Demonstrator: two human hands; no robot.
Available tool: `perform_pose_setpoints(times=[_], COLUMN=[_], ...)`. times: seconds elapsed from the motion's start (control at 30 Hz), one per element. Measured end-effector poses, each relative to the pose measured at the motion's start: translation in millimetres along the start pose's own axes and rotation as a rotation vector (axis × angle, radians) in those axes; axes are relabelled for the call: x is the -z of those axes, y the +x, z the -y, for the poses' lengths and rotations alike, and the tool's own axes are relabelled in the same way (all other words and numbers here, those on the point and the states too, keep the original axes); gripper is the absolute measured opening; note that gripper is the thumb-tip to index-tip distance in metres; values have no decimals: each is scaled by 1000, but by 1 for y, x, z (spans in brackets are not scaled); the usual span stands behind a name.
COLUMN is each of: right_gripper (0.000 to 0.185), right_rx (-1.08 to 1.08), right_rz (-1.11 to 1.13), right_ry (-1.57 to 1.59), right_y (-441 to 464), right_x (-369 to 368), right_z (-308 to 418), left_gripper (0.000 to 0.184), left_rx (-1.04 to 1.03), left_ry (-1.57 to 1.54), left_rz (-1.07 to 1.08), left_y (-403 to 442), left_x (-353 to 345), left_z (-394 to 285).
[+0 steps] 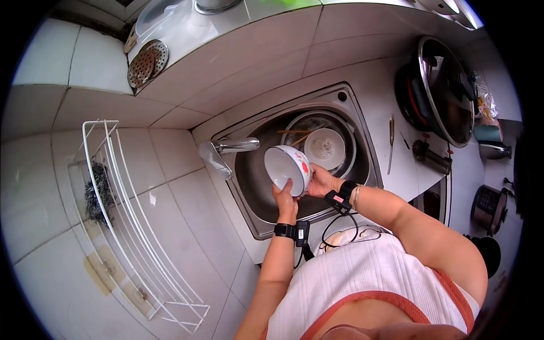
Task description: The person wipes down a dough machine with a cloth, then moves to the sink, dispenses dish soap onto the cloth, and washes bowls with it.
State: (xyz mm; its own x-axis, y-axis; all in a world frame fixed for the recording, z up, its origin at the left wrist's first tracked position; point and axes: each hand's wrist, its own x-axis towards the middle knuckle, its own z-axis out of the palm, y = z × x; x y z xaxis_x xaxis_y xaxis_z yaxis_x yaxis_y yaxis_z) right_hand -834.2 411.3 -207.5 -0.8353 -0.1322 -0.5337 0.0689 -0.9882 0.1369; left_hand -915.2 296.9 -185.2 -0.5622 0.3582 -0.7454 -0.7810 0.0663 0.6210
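Note:
A white bowl (281,169) with a red floral pattern on its outside is tilted over the sink, its inside facing up and to the left. My left hand (285,201) grips its near rim, thumb on the inner wall. Against the bowl's right outer side, my right hand (321,181) is wrapped, with part of its fingers hidden behind it. Beyond the hands, a metal basin (350,139) stands in the sink (249,207). It holds a second white bowl (324,148) with cloudy liquid and a pair of chopsticks (294,132).
The chrome faucet (235,145) reaches over the sink's left side. A white wire rack (139,226) with a steel scrubber (99,192) hangs on the left wall. On the right counter are a thin pointed tool (391,144) and a lidded pan (447,93).

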Motion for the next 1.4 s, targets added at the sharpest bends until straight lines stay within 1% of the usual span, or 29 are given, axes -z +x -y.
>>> perform_pose_setpoints(times=[0.03, 0.07, 0.1, 0.13, 0.17, 0.23, 0.3, 0.37, 0.4, 0.43, 0.5, 0.57, 0.63, 0.7, 0.77, 0.8, 0.83, 0.87, 0.9, 0.93, 1.0, 1.03, 1.1, 1.17, 1.23, 1.27, 1.3, 1.37, 1.4], right_gripper=[44, 44, 42, 40, 40, 41, 38, 37, 38, 38, 39, 39, 34, 31, 28, 24, 19, 20, 20, 23, 34, 34, 37, 35, 30, 22, 22, 19, 19], right_rx=[-24, -23, 41, 104, 101, 152, 118, 63, 22, 21, 25, 40, 35, 31, 22, 99, 179, 273, 271, 318, 377, 378, 711, 634, 751, 598, 598, 158, 156], right_rz=[72, 71, -43, -158, -158, -363, -400, -379, -286, -286, -257, -230, -157, -230, -300, -388, -472, -478, -477, -495, -514, -510, -391, -414, -235, -215, -206, -37, -33], right_ry=[-7, -8, 19, 45, 40, -197, -224, -295, -261, -262, -180, -151, -114, -159, -198, -405, -615, -750, -755, -955, -1307, -1315, -1755, -1873, -2044, -1866, -1873, -1483, -1485], right_y=[-3, -6, -9, -11, -12, -12, -5, 2, 3, 4, 4, 6, -1, -12, -23, -30, -33, -28, -26, -25, -28, -21, -1, -5, 3, 11, 23, 42, 48], right_x=[1, -6, -12, -18, -22, -25, -16, -4, 4, 5, 8, 18, 23, 25, 8, -5, -13, -11, -14, -26, -78, -75, -64, -104, -131, -150, -162, -181, -189], right_z=[0, 2, 4, 6, 12, 25, 37, 41, 37, 33, 23, 12, 12, 23, 30, 36, 40, 39, 37, 34, 24, 21, 16, 17, 20, 17, 15, 11, 7], left_gripper=[33, 33, 32, 31, 31, 28, 25, 24, 23, 23, 22, 23, 24, 28, 34, 39, 39, 39, 39, 39, 48, 48, 47, 48, 50, 54, 54, 57, 54], left_rx=[2, -297, -597, -747, -749, -197, -148, 246, 290, 290, 400, 360, 259, 195, -201, -219, -221, -233, -244, -246, -98, -103, -118, -76, -6, -1, -7, -102, -131], left_ry=[0, 222, 443, 569, 565, 498, 417, 195, 89, 88, -81, -97, -111, -86, 264, 407, 403, 437, 471, 465, 331, 324, 259, 218, 45, 58, 51, 135, 133], left_rz=[3, -77, -160, -168, -172, -56, -5, 124, 156, 156, 18, 0, -115, -122, -164, -196, -202, -213, -223, -224, -174, -174, -91, -87, -55, -78, -81, -139, -140], left_y=[7, 16, 24, 32, 24, 3, 4, 2, -1, -1, 1, 11, 18, 25, 39, 43, 41, 38, 35, 26, 6, 5, 3, -2, -2, 3, 8, 18, 21], left_x=[4, 10, 16, 24, 20, 13, 21, 24, 23, 20, 15, 16, 16, 24, 41, 50, 50, 49, 48, 38, 15, 12, 9, 3, 4, 6, 8, 14, 17], left_z=[6, 12, 18, 18, 1, -26, -18, -17, -13, -9, 0, 5, 7, 11, 23, 25, 20, 16, 13, 4, -15, -14, -15, -27, -35, -36, -38, -39, -41])
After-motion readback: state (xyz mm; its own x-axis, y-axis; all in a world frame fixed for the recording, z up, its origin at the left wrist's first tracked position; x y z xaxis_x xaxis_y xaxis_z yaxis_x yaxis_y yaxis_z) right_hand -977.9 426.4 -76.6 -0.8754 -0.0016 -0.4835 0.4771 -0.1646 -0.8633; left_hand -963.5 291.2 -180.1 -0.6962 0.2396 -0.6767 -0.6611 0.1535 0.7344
